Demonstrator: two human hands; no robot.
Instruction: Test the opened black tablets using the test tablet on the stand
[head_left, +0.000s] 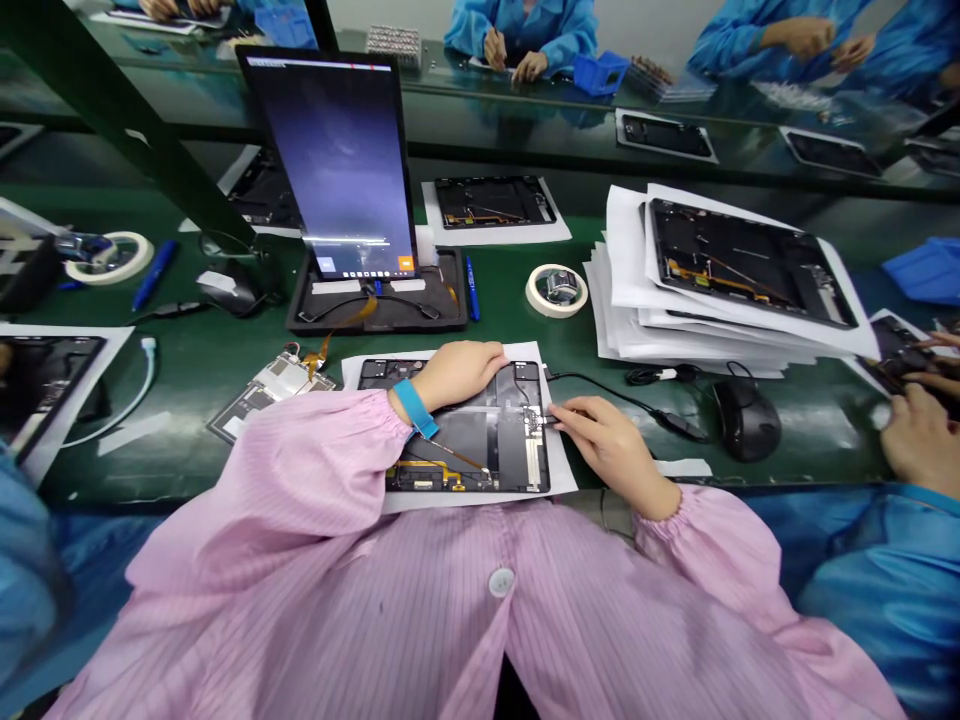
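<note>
While the left hand (457,375) lay flat, fingers open, on an opened tablet chassis (480,440), the right hand (611,450) curled its fingers (574,412) against a small circuit board (534,425) at the chassis's right end; whether they gripped it could not be told. The chassis lay on white paper on the green worktop (817,450), its long axis running crosswise to the person. Beyond it, a lit tablet (337,160) stood upright in a black stand (450,300), beside a roll of masking tape (534,290) and a stack of paper (622,300).

Pink pinstriped smock (360,600), bright blue wrist strap (414,408), black tablet housing (480,440), gold flex cable (424,470), white paper sheet (562,475), dark green workbench mat (525,320), co-worker's blue sleeve (885,580)
</note>
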